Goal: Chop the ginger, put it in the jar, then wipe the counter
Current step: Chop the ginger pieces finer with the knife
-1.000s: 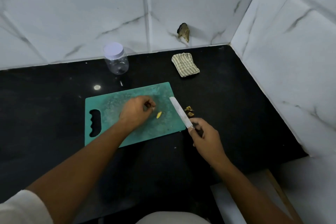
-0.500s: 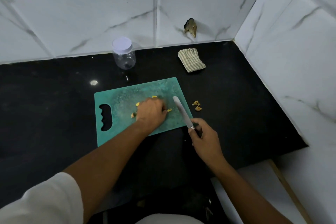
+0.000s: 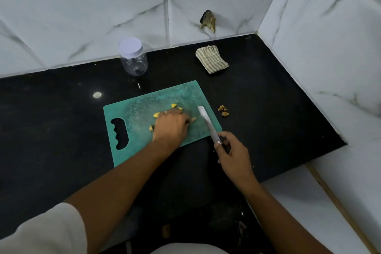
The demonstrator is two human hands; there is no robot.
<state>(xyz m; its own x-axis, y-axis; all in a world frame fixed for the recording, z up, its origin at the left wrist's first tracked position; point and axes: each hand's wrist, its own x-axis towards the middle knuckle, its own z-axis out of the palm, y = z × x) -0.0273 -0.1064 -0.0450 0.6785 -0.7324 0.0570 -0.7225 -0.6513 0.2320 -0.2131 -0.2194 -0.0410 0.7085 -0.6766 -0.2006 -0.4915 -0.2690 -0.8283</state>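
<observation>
The ginger pieces [image 3: 173,105] lay scattered near the middle of the cutting board [image 3: 134,109], ringed around the left hand [image 3: 171,127]. That hand rested over them with its fingers bent downward. Their tips were hidden, so I cannot tell whether they pinched a piece. At the board's right edge the right hand [image 3: 233,154] gripped the knife [image 3: 208,123] by its handle, fingers curled round it and the blade lying across the board's corner. A few scraps [image 3: 223,110] sat just off the board's right side. The lidded jar [image 3: 133,55] and the folded cloth [image 3: 211,59] stood beyond its far edge.

The pieces looked coarse. Bunching them tightly, fingertips tucked back from the blade, would probably make the next cuts cleaner and safer.
</observation>
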